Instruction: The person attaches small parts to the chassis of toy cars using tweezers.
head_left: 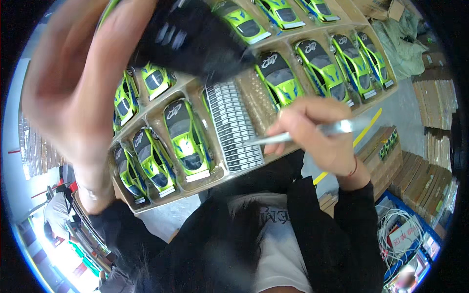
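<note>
Up front, the right hand (320,134) pinches a pair of silver tweezers (342,127) between thumb and fingers, while the left hand (80,93) looms close to the camera, curled and smeared by motion. The view is poor here: a blurred dark object (195,41) with pale marks sits just beside it, and I can't tell whether the fingers grip it.

Biggest of all, the brown moulded tray (256,97) stretches beneath and between both hands, its near edge toward the person's body. Beyond the right hand, stacked brown cartons (435,105) stand off to the side; below them, well right of that wrist, a blue crate (435,222) holds a tangle of white cable (398,224).

Back between the hands, a sheet of black-and-white labels (234,127) lies in a tray slot, and the tweezers' tip is over its right side. Lime-green toy cars (188,139) with black roofs fill slots on both sides of it, one just beyond the right hand's fingertips.

Smallest detail: a thin red cord (353,167) circles the right wrist.
</note>
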Available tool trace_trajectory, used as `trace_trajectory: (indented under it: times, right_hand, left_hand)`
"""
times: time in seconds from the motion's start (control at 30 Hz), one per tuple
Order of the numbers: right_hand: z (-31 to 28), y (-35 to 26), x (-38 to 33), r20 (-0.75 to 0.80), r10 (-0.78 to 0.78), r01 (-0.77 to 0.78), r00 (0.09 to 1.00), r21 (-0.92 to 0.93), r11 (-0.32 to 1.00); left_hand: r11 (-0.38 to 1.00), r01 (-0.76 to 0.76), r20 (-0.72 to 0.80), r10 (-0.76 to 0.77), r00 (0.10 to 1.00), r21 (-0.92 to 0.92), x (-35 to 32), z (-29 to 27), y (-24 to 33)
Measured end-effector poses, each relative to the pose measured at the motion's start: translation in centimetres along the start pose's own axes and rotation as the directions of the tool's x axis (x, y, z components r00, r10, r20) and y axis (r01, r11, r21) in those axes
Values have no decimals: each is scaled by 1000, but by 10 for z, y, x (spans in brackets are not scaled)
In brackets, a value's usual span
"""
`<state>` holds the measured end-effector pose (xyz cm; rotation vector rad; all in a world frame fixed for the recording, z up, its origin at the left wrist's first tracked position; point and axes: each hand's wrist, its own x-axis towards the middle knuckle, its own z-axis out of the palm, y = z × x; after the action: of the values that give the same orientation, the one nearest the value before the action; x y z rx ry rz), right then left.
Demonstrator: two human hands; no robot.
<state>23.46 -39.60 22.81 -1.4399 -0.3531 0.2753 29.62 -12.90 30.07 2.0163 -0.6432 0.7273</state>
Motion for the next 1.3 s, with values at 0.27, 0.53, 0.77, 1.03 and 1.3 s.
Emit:
trace_trajectory:
  times: [0.27,0.53,0.77,1.03,1.3]
  right_hand:
    - [25,7,23,-80,114,-119,990,-61,991]
    - [36,10,16,-131,79,-97,988,-136,986]
    - [37,13,14,-135,70,-88,988,-137,987]
    - [34,17,16,-117,39,-54,992,-132,990]
    - [21,-2,16,73,-389,382,918,94,919]
  left_hand:
    - [974,186,279,-145,949,-126,-59,-11,31]
    - [981,190,167,-182,969,-34,-75,-7,45]
    - [993,111,166,-105,981,-33,-76,-6,43]
    - [995,87,159,-78,984,-51,-77,-6,41]
    - [972,165,236,-123,964,-170,-73,-12,43]
